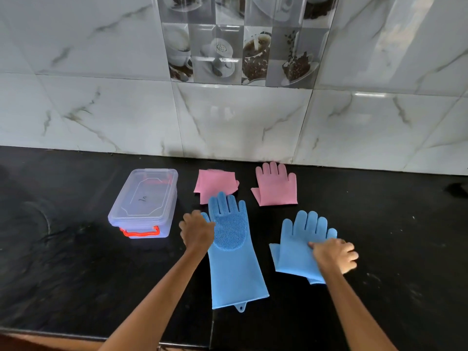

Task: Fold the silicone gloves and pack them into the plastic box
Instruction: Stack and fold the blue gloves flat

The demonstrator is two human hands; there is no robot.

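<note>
A long blue silicone glove lies flat at the centre of the black counter, bristled palm up. My left hand rests on its left edge by the thumb, fingers curled. A second blue glove, folded in half, lies to the right, and my right hand presses on its right side. Behind them lie two folded pink gloves, one on the left and one on the right. The clear plastic box with a lid and red latch stands to the left, closed.
The black stone counter runs up to a marble-tiled wall just behind the pink gloves. Its front edge is near the bottom of the view. A dark object sits at the far right edge.
</note>
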